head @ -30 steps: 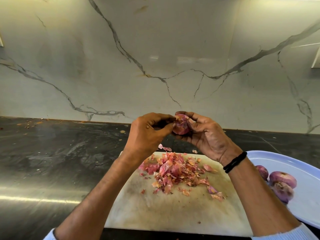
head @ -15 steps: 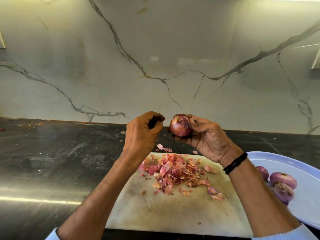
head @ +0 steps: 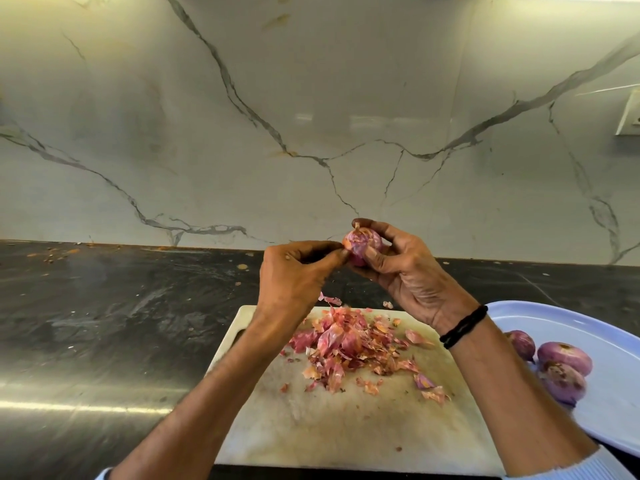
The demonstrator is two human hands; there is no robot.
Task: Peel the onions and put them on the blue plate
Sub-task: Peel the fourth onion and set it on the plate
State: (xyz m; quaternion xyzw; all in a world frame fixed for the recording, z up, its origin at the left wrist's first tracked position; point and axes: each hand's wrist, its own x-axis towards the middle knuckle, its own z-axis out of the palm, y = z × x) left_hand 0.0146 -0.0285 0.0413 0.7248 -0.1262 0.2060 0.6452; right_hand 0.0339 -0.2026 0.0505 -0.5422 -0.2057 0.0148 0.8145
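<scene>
Right hand (head: 412,271) grips a partly peeled onion (head: 362,242) above the far edge of the white cutting board (head: 346,427); left hand (head: 294,275) pinches its skin at the side. Loose peels (head: 349,344) heap on the board's far half, and three peeled onions (head: 564,358) lie on the blue plate (head: 616,403) at the right edge. Dark counter (head: 104,323) stretches leftward below a veined marble wall (head: 311,98).

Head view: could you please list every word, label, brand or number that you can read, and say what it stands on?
None: no text can be read in this view.
The plate, board, wristband and held onion bear no print.
The white wall fitting at the right edge is too blurred to tell.
</scene>
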